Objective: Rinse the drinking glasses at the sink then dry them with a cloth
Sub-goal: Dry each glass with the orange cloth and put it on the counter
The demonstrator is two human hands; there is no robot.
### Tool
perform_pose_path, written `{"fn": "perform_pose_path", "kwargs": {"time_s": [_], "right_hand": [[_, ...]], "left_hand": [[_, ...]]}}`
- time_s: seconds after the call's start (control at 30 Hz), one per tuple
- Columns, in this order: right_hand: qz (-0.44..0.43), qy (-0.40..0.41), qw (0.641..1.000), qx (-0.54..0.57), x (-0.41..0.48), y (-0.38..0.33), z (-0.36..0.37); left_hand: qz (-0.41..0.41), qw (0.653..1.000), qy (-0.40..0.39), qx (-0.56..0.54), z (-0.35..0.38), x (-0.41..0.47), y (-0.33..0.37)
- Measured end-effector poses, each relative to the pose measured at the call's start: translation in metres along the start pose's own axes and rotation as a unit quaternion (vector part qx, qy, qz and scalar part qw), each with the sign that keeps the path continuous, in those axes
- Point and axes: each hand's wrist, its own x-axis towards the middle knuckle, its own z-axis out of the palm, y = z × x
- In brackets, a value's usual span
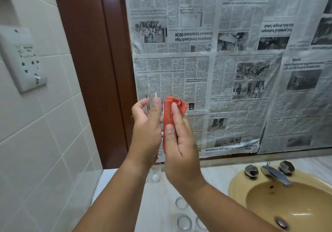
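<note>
Hiding most of the clear drinking glass (160, 96), the left hand (146, 123) curls thumb and fingers round it, so only the rim shows well. It is held up left of the yellow sink (237, 183), before the newspaper sheets (233, 69). The right hand (179, 150) grips an orange netted cloth (168, 113) against the glass's right side. Near glasses on the counter (184, 222) are partly cut off. One upside-down headline reads "Semporna kenal pasti tiga kawasan berpotensi OECM".

Home bathroom, yellow basin (237, 183), chrome tap (274, 175), tiled wall (53, 141)
</note>
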Motion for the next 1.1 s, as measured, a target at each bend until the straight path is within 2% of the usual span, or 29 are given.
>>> {"fn": "perform_pose_path", "kwargs": {"time_s": [0.17,0.23,0.37,0.53,0.6,0.73,0.93,1.1], "right_hand": [[0.018,0.05,0.998,0.046,0.041,0.001,-0.007],[0.013,0.037,0.999,0.034,0.037,0.0,-0.005],[-0.001,-0.001,1.0,0.007,0.001,0.003,0.002],[0.012,0.034,0.999,0.036,0.041,0.0,-0.008],[0.005,0.025,0.999,0.031,0.039,-0.002,-0.005],[-0.005,-0.002,1.0,0.005,0.007,0.003,0.004],[0.017,0.022,0.999,0.042,0.043,-0.004,-0.004],[0.01,-0.003,1.0,0.021,0.009,-0.007,0.0]], "left_hand": [[-0.022,0.999,-0.03,0.016,0.005,-0.005,-0.006],[-0.022,0.999,-0.029,0.008,0.005,-0.004,-0.004],[-0.001,1.0,0.023,0.008,-0.002,0.002,0.0],[-0.035,0.999,-0.033,0.008,0.004,-0.004,0.001],[-0.033,0.998,-0.046,0.002,0.004,-0.002,0.004],[-0.006,1.0,0.003,0.006,-0.004,0.004,0.003],[-0.034,0.999,-0.037,0.004,0.003,-0.002,0.002],[-0.001,1.0,0.005,0.006,0.0,0.001,0.004]]}}
